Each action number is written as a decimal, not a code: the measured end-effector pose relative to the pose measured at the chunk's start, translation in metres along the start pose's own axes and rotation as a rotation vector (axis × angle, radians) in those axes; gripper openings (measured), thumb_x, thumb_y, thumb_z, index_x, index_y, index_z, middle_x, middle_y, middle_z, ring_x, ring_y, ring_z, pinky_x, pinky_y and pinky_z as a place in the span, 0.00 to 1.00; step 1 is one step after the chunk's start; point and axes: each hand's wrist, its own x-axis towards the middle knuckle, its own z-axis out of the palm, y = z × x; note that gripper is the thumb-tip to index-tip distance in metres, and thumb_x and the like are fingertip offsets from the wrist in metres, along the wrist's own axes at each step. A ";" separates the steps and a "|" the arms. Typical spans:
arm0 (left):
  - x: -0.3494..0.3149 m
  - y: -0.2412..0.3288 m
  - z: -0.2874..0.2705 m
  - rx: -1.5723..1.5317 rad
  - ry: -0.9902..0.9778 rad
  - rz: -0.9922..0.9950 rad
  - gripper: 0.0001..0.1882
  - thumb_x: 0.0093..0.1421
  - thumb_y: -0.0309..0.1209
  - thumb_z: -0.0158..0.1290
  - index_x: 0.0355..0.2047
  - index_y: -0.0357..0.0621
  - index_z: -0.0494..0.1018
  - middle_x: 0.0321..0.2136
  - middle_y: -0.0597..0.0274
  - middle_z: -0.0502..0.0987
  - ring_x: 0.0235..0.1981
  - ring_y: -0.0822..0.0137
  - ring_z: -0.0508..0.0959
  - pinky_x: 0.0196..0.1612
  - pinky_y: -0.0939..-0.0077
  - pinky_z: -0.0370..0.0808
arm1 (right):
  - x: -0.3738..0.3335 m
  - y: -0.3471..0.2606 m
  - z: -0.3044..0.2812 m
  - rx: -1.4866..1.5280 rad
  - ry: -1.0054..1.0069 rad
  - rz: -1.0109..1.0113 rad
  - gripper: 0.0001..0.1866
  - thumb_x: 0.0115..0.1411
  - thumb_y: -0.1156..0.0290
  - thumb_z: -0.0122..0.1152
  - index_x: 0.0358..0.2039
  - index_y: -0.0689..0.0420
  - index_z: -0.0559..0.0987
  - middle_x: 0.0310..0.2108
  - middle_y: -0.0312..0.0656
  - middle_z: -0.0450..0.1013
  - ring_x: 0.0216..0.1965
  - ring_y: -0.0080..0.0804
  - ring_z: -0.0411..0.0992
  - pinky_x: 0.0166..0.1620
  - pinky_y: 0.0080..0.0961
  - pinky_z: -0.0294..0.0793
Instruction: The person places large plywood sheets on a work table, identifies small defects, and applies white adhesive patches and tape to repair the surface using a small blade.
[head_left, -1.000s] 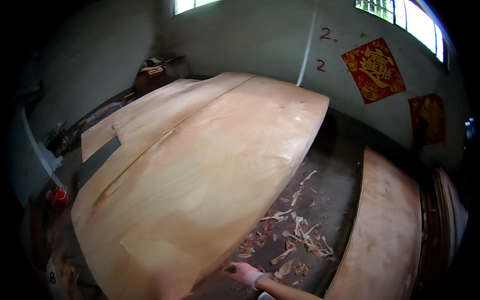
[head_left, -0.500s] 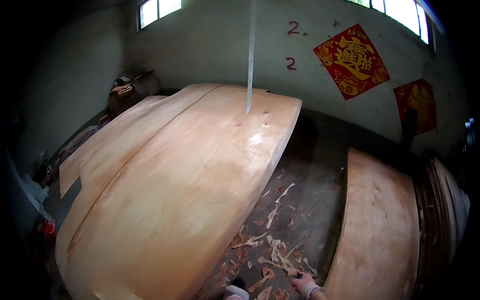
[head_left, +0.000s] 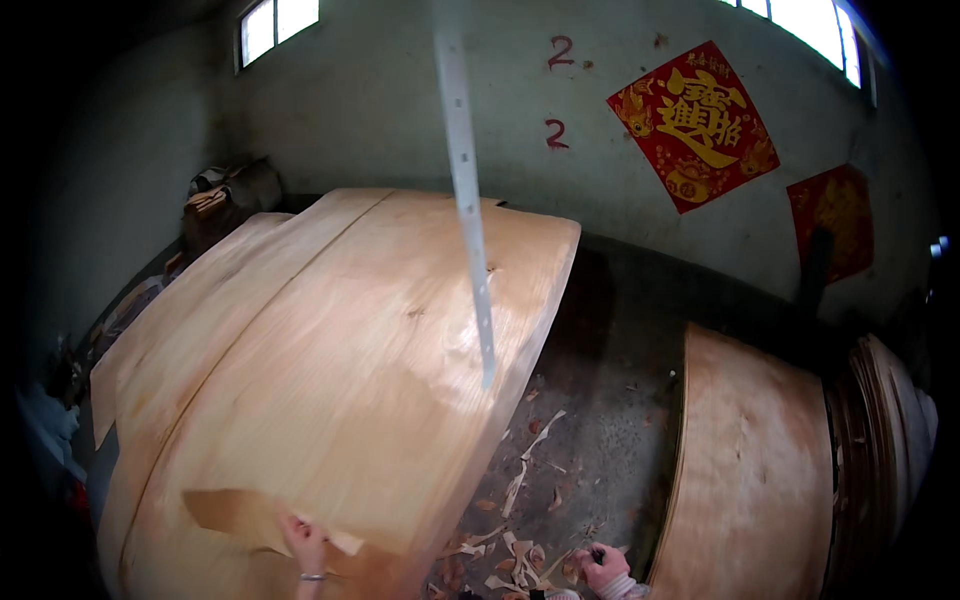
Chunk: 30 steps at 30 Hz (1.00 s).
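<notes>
My left hand [head_left: 305, 540], with a band at its wrist, is over the near end of the large stack of wood veneer sheets [head_left: 330, 370]. Its fingers are pinched on a darker strip of veneer [head_left: 225, 508] that lifts and curls above the stack. Lower right of it, my right hand [head_left: 603, 568] is closed round a small dark object [head_left: 597, 554], whose kind I cannot make out. That hand is above the floor, between the large stack and a narrower veneer stack [head_left: 750, 460].
Veneer scraps and shavings [head_left: 520, 560] litter the dark floor between the stacks. A pale perforated strip [head_left: 467, 190] hangs down over the large stack. More sheets [head_left: 880, 430] stand at the far right. A bundle [head_left: 230, 195] lies by the back wall.
My left hand has come into view at the near end of the large stack, holding up a veneer strip. My right hand stays low, closed. The view has shifted, and the hanging strip looks nearer.
</notes>
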 end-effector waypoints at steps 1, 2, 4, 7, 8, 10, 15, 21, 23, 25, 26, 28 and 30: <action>0.002 0.012 0.042 0.022 -0.116 -0.011 0.34 0.47 0.14 0.43 0.56 0.41 0.50 0.24 0.68 0.64 0.17 0.80 0.64 0.17 0.87 0.67 | 0.015 0.008 -0.008 0.057 0.039 -0.060 0.08 0.49 0.66 0.55 0.24 0.57 0.76 0.19 0.40 0.72 0.20 0.26 0.70 0.26 0.23 0.69; 0.002 0.020 0.079 -0.047 -0.208 -0.099 0.30 0.48 0.15 0.44 0.54 0.39 0.54 0.24 0.68 0.64 0.17 0.79 0.65 0.19 0.87 0.69 | 0.029 0.024 -0.014 0.117 0.078 -0.122 0.07 0.49 0.67 0.55 0.23 0.57 0.76 0.19 0.40 0.72 0.20 0.25 0.70 0.26 0.23 0.70; 0.004 0.017 0.148 -0.092 -0.371 -0.214 0.22 0.51 0.18 0.45 0.48 0.35 0.61 0.23 0.67 0.66 0.19 0.78 0.69 0.22 0.85 0.72 | 0.055 0.015 -0.035 0.155 0.119 -0.207 0.05 0.48 0.70 0.56 0.23 0.57 0.77 0.21 0.40 0.73 0.21 0.26 0.71 0.27 0.23 0.70; -0.007 0.009 0.222 -0.056 -0.435 -0.327 0.15 0.53 0.20 0.46 0.43 0.32 0.65 0.26 0.62 0.70 0.23 0.74 0.74 0.25 0.81 0.75 | 0.110 -0.047 -0.069 -0.019 0.111 -0.554 0.06 0.48 0.73 0.56 0.27 0.56 0.78 0.28 0.41 0.74 0.29 0.33 0.73 0.33 0.24 0.71; -0.006 0.013 0.247 -0.059 -0.438 -0.360 0.14 0.54 0.21 0.47 0.42 0.31 0.65 0.27 0.60 0.71 0.25 0.72 0.75 0.26 0.80 0.76 | 0.132 -0.069 -0.075 0.018 -0.003 -0.501 0.07 0.47 0.71 0.58 0.29 0.55 0.78 0.32 0.43 0.73 0.35 0.37 0.72 0.37 0.25 0.71; -0.011 0.022 0.294 -0.178 -0.430 -0.461 0.14 0.55 0.22 0.46 0.42 0.30 0.65 0.29 0.57 0.72 0.28 0.69 0.76 0.31 0.77 0.77 | 0.186 -0.090 -0.074 -0.073 -0.136 -0.619 0.16 0.46 0.65 0.62 0.37 0.53 0.76 0.38 0.45 0.71 0.38 0.38 0.72 0.39 0.27 0.71; 0.006 0.035 0.372 -0.351 -0.443 -0.623 0.15 0.58 0.23 0.42 0.46 0.32 0.62 0.36 0.53 0.71 0.36 0.63 0.74 0.42 0.71 0.74 | 0.287 -0.191 -0.043 -0.466 -0.296 -0.766 0.27 0.44 0.58 0.62 0.46 0.50 0.70 0.42 0.44 0.69 0.39 0.41 0.71 0.39 0.32 0.72; 0.067 0.045 0.422 -0.163 -0.289 -0.308 0.04 0.52 0.30 0.50 0.24 0.44 0.71 0.24 0.62 0.72 0.24 0.66 0.71 0.26 0.68 0.67 | 0.422 -0.230 0.007 -0.244 -0.513 -0.856 0.13 0.46 0.65 0.61 0.33 0.55 0.75 0.24 0.41 0.73 0.27 0.34 0.72 0.31 0.25 0.72; 0.117 0.050 0.432 0.514 -0.272 0.245 0.06 0.51 0.32 0.50 0.21 0.44 0.70 0.22 0.60 0.72 0.23 0.63 0.70 0.25 0.66 0.66 | 0.455 -0.252 0.012 -0.221 -0.585 -0.631 0.09 0.48 0.68 0.59 0.29 0.59 0.76 0.18 0.38 0.72 0.19 0.26 0.71 0.24 0.20 0.70; 0.139 0.025 0.425 0.798 -0.276 0.387 0.08 0.51 0.33 0.49 0.19 0.45 0.70 0.20 0.58 0.71 0.22 0.62 0.70 0.25 0.65 0.65 | 0.486 -0.287 0.020 -0.308 -0.689 -0.333 0.10 0.49 0.67 0.58 0.29 0.60 0.75 0.16 0.35 0.70 0.16 0.21 0.68 0.21 0.19 0.68; 0.153 -0.001 0.417 0.748 -0.281 0.283 0.09 0.52 0.33 0.49 0.19 0.44 0.70 0.20 0.58 0.71 0.22 0.62 0.70 0.25 0.64 0.66 | 0.500 -0.300 0.030 -0.310 -0.736 -0.307 0.11 0.49 0.67 0.59 0.30 0.60 0.75 0.15 0.35 0.69 0.15 0.21 0.67 0.20 0.19 0.67; 0.172 -0.032 0.418 0.669 -0.286 0.064 0.09 0.53 0.34 0.48 0.19 0.44 0.70 0.19 0.57 0.71 0.22 0.61 0.70 0.25 0.63 0.66 | 0.539 -0.311 0.051 -0.325 -0.783 -0.240 0.12 0.49 0.66 0.59 0.32 0.60 0.75 0.15 0.34 0.68 0.14 0.21 0.65 0.18 0.18 0.65; 0.193 -0.037 0.427 0.655 -0.266 -0.188 0.10 0.53 0.34 0.48 0.19 0.44 0.71 0.19 0.55 0.71 0.20 0.60 0.70 0.25 0.61 0.66 | 0.582 -0.311 0.079 -0.382 -0.750 -0.299 0.18 0.48 0.61 0.60 0.37 0.58 0.75 0.18 0.38 0.71 0.15 0.23 0.67 0.21 0.21 0.67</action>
